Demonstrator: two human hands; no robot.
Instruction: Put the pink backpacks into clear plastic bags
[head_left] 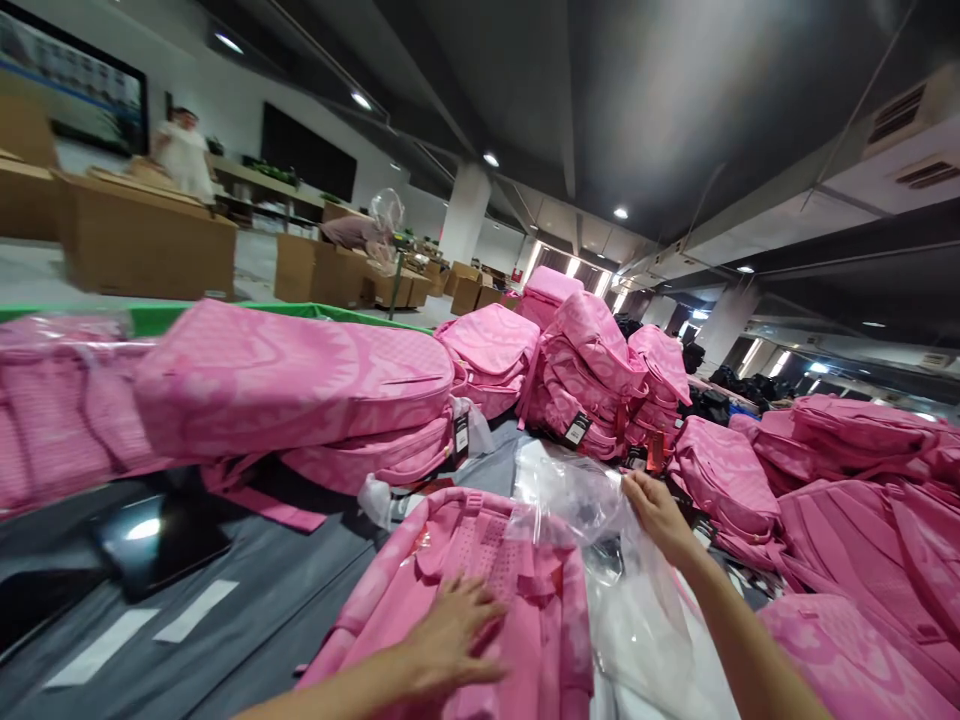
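Head view: our left hand point(459, 632) spreads over the pink backpack point(534, 645), probably soft, light, best gripped by its rim point(576, 610); our right hand point(661, 515) pinches slippery-looking clear plastic point(637, 615).

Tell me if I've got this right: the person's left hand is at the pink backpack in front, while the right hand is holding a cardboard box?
Not quite: the right hand is holding a clear plastic bag, not a cardboard box, as the head view shows. The left hand is indeed at the pink backpack in front.
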